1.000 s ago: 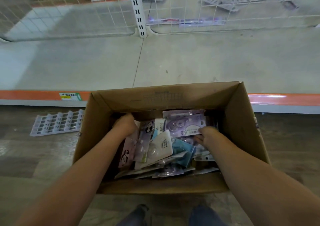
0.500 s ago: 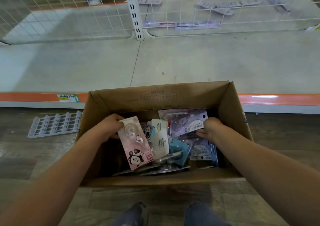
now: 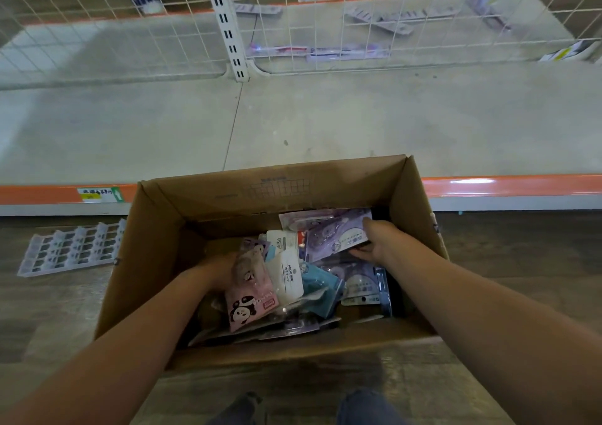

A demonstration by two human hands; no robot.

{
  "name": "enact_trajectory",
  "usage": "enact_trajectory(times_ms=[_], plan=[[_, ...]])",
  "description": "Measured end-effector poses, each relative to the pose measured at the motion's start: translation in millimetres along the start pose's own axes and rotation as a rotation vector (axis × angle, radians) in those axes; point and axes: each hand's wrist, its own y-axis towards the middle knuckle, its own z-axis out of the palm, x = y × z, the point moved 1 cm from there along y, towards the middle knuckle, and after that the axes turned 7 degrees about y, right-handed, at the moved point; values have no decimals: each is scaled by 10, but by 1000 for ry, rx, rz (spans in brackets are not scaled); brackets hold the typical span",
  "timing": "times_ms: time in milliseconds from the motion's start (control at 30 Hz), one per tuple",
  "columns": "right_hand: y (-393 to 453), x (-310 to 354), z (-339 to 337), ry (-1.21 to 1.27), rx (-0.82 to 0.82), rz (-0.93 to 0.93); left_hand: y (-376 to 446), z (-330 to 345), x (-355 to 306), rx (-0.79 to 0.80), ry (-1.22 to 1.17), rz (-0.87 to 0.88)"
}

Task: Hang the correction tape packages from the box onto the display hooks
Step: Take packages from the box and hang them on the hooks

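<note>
Moved: the pink panda package (image 3: 252,289) in the left hand (image 3: 216,270) has tipped lower into the heap since half a second ago, while the right hand (image 3: 379,245) has lifted the top purple package (image 3: 335,237) slightly toward the box's far wall.
Shelf: one pale shelf deck (image 3: 325,121) fills the upper half of the frame, edged by one orange price rail (image 3: 508,185).
Wire back: one white wire grid panel (image 3: 407,17) runs across the top of the frame, with one slotted upright (image 3: 228,27) at upper centre.
Box: one open cardboard box (image 3: 156,245) stands on the wood floor at frame centre, against the shelf's front edge.
Packages: a loose heap of correction tape packages lies in the box, overlapping too much to count exactly; one pink, one white (image 3: 290,276), one teal (image 3: 321,289) and at least two purple are distinct.
Hands: two, both inside the box and well apart; the left grips the pink panda package at its left edge, the right pinches the top purple package by its right end.
Tray: one white plastic divider tray (image 3: 70,248) lies on the floor, left of the box.
Label: one yellow-and-green shelf tag (image 3: 99,195) sits on the rail, left of centre.
</note>
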Motion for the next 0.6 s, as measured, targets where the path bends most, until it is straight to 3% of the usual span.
enact_trajectory(times_ms=[100,300,467,600], plan=[[0,-62,2,-59,41,34,24,54,-18,-14,-26,152],[66,-92,31,98,14,36,34,-19,-196,-211,479,391],[35,-74,6,110,0,67,43,-83,-248,-270,635,363],[9,-45,38,97,38,123,9,-120,-32,-356,398,253]])
